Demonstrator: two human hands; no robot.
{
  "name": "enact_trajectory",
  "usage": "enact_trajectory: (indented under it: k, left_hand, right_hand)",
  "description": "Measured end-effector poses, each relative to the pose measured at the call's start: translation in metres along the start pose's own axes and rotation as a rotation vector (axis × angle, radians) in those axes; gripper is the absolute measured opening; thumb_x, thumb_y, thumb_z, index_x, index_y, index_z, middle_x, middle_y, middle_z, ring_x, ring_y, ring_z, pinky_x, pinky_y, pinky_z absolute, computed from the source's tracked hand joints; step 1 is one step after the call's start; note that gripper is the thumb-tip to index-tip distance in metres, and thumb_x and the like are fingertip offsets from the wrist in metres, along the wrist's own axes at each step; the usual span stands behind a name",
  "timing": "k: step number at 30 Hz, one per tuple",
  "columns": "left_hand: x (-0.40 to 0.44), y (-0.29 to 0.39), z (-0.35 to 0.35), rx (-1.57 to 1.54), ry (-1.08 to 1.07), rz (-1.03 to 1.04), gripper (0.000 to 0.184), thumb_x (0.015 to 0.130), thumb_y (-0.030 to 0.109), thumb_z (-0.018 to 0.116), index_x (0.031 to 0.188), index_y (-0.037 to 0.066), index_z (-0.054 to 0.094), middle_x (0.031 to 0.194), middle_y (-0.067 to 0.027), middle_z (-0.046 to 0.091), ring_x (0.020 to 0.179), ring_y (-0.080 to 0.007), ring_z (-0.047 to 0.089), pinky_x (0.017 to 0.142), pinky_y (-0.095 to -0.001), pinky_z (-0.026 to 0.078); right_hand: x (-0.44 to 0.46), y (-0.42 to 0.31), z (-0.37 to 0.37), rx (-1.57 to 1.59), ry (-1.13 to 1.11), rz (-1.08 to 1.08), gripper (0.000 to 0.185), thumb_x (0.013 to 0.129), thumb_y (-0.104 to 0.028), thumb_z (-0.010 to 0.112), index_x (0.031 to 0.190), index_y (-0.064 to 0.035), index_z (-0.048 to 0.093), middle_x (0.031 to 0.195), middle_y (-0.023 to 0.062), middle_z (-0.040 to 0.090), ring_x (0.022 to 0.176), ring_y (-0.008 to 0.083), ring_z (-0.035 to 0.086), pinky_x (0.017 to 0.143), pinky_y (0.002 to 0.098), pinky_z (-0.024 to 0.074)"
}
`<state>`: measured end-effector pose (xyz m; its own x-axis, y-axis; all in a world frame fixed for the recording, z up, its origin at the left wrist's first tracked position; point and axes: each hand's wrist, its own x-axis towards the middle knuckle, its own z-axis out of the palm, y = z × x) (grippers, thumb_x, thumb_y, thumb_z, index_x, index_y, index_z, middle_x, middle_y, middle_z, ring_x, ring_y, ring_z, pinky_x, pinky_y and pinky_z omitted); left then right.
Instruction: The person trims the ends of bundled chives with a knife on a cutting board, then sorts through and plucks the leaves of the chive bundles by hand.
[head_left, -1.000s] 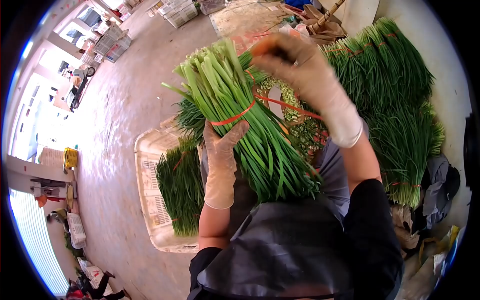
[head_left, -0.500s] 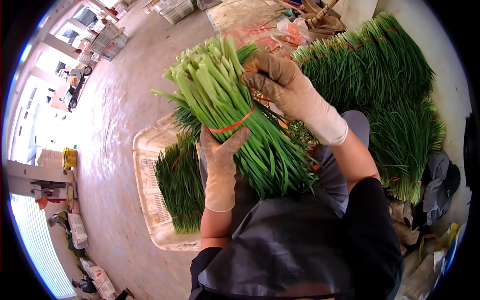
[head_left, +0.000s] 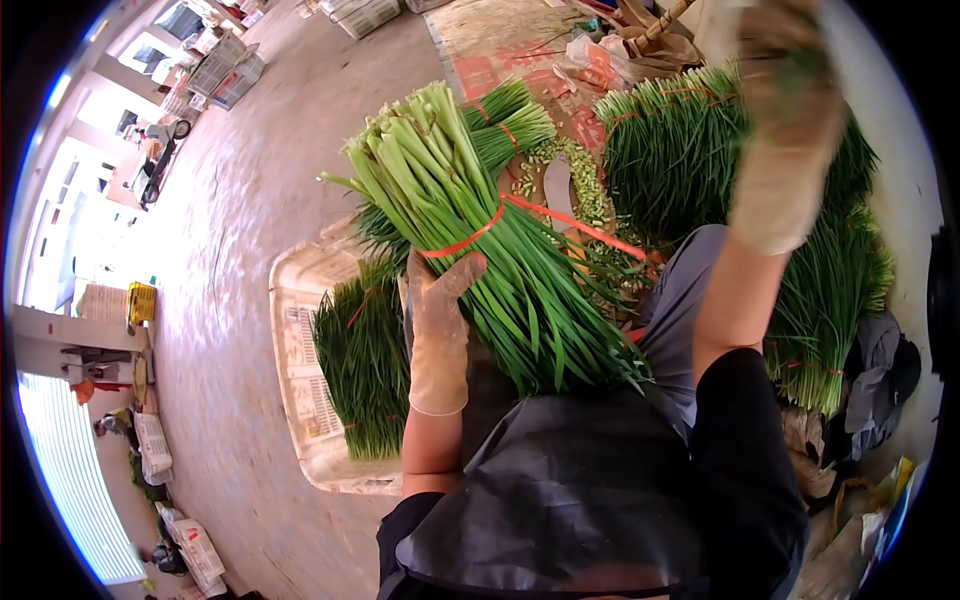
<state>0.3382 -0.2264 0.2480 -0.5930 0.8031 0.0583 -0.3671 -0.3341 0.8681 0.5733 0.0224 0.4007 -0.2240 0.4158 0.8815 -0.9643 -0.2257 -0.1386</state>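
My gloved left hand (head_left: 442, 325) is wrapped round a large bunch of long green stalks (head_left: 520, 290), its thumb just below a red band (head_left: 465, 243). The pale cut ends point up and away; the dark leaf tips hang toward my apron. A loose red tail of the band trails to the right. My gloved right hand (head_left: 795, 110) is raised at the upper right, over the piled bunches, and smeared by motion; its fingers cannot be made out. A broad blade (head_left: 557, 187) lies among chopped stalk pieces beyond the held bunch.
A pale plastic crate (head_left: 300, 400) at the left holds tied green bunches (head_left: 362, 370). More tied bunches (head_left: 670, 150) are piled at the right by the wall. Smaller bunches (head_left: 515, 125) lie past the held one. A scooter (head_left: 157, 165) stands far left.
My right hand has left the bunch's upper right side and swung up to the right. The band's loose tail now shows stretched to the right. My left hand keeps its hold.
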Motion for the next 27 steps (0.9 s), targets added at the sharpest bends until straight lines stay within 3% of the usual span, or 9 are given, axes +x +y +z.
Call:
enact_trajectory:
  k: [2,3,5,7,9,11,14,25,27]
  left_hand:
    - [0.001,0.002,-0.004,-0.007,0.047,-0.001,0.065,0.071,0.014,0.082,0.125,0.0,0.05,0.11,-0.0059,0.063,0.091,-0.0161,0.064,0.079,-0.0264,0.053]
    - [0.003,0.005,-0.006,-0.013,0.077,0.003,0.063,0.072,0.014,0.081,0.125,0.0,0.05,0.109,-0.0057,0.063,0.09,-0.0157,0.064,0.079,-0.0261,0.053]
    - [0.003,0.01,-0.005,0.03,0.112,0.057,0.06,0.072,0.014,0.081,0.123,0.001,0.052,0.107,-0.0054,0.063,0.089,-0.0158,0.064,0.077,-0.0258,0.053]
    - [0.0,0.012,-0.005,0.015,0.08,0.067,0.059,0.071,0.013,0.082,0.121,0.002,0.053,0.104,-0.005,0.063,0.088,-0.0162,0.064,0.077,-0.0264,0.053]
    - [-0.007,0.012,0.005,-0.005,0.11,0.051,0.059,0.069,0.012,0.082,0.12,0.001,0.055,0.104,-0.0051,0.064,0.09,-0.0167,0.064,0.078,-0.0274,0.053]
    - [-0.013,0.014,0.014,0.03,0.07,0.077,0.063,0.066,0.01,0.083,0.121,0.0,0.055,0.105,-0.0059,0.065,0.092,-0.0175,0.064,0.079,-0.0289,0.054]
    - [-0.02,0.019,0.021,0.048,0.007,0.106,0.063,0.063,0.006,0.083,0.119,-0.001,0.056,0.105,-0.0075,0.065,0.093,-0.0188,0.064,0.081,-0.0304,0.054]
    - [-0.018,0.022,0.028,0.046,-0.004,0.15,0.06,0.061,0.01,0.085,0.114,-0.001,0.059,0.099,-0.0063,0.066,0.081,-0.014,0.065,0.069,-0.0252,0.055]
    - [-0.019,0.022,0.031,0.057,0.005,0.142,0.061,0.062,0.01,0.085,0.115,-0.001,0.058,0.099,-0.0063,0.066,0.081,-0.014,0.065,0.069,-0.0254,0.055]
  right_hand:
    - [0.013,-0.073,0.012,-0.612,-0.215,0.063,0.021,0.1,-0.018,0.044,0.094,0.0,0.053,0.081,0.0049,0.054,0.069,0.0166,0.054,0.062,0.0286,0.0441]
    - [0.02,-0.084,-0.004,-0.114,-0.261,0.561,0.032,0.096,-0.024,0.051,0.109,0.0029,0.061,0.104,0.0134,0.065,0.1,0.0169,0.061,0.08,0.0343,0.0536]
    - [-0.025,-0.042,0.012,-1.41,-0.202,0.85,0.03,0.094,-0.024,0.057,0.114,-0.0013,0.062,0.104,0.0106,0.065,0.094,0.0145,0.061,0.082,0.0329,0.0515]
    - [-0.079,0.035,0.023,-2.021,-0.226,0.766,0.028,0.091,-0.017,0.064,0.118,-0.0073,0.064,0.1,0.006,0.065,0.087,0.0123,0.059,0.081,0.027,0.0494]
    - [-0.086,0.075,0.048,-1.309,0.119,0.775,0.032,0.086,-0.007,0.065,0.119,-0.0051,0.061,0.099,0.0062,0.067,0.084,0.0139,0.062,0.076,0.0258,0.0513]
    - [-0.088,0.105,0.069,-1.207,0.172,0.592,0.045,0.083,-0.008,0.071,0.127,-0.0095,0.058,0.098,0.0048,0.063,0.084,0.0123,0.056,0.079,0.025,0.0467]
    - [-0.075,0.134,0.07,-1.597,-0.271,0.08,0.051,0.076,-0.005,0.076,0.124,-0.0068,0.058,0.105,0.0088,0.063,0.094,0.021,0.059,0.077,0.029,0.0494]
    - [-0.046,0.111,0.083,-1.889,-0.556,0.23,0.047,0.074,-0.017,0.076,0.119,-0.0176,0.062,0.102,0.0019,0.063,0.098,0.0262,0.061,0.075,0.0379,0.0523]
    - [-0.038,0.109,0.086,-2.216,-0.912,0.152,0.04,0.075,-0.024,0.071,0.115,-0.0224,0.065,0.096,-0.0001,0.062,0.098,0.0233,0.061,0.077,0.0351,0.0511]
